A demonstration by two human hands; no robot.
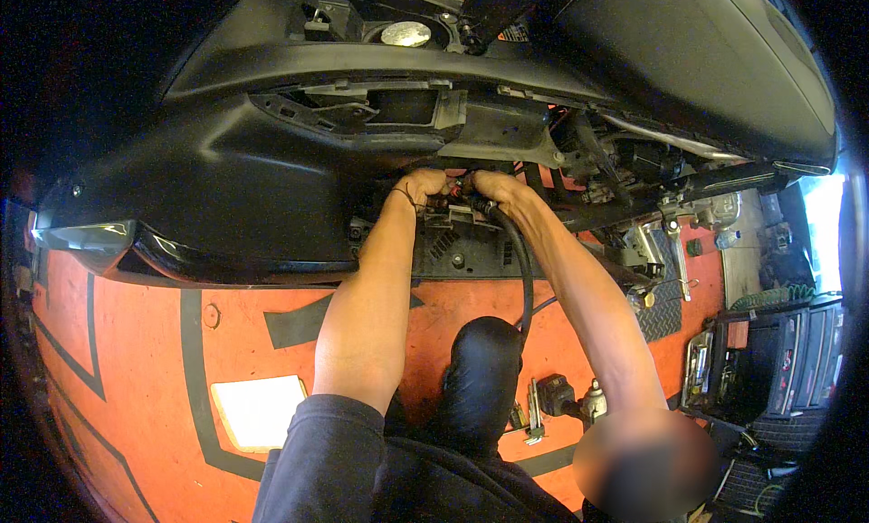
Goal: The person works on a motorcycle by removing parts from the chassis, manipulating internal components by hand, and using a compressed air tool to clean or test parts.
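Observation:
Both my arms reach into the opening low in the side of a scooter's dark body (281, 184). My left hand (424, 186), a dark band at its wrist, is curled closed beside a small red part (454, 190). Close by on the right, my right hand (496, 188) is bent in with its fingers closed around something I cannot make out. The fingertips of both hands are largely hidden among dark fittings. From just under my right hand a thick black hose (522, 261) curves down toward my dark-clad knee (487, 360).
Above the hands lies the seat (697, 61). On the orange floor (262, 342) are a white sheet or pad (258, 413), a power tool (557, 394) and slim metal tools (535, 413). A dark tool cabinet (801, 356) stands at the right.

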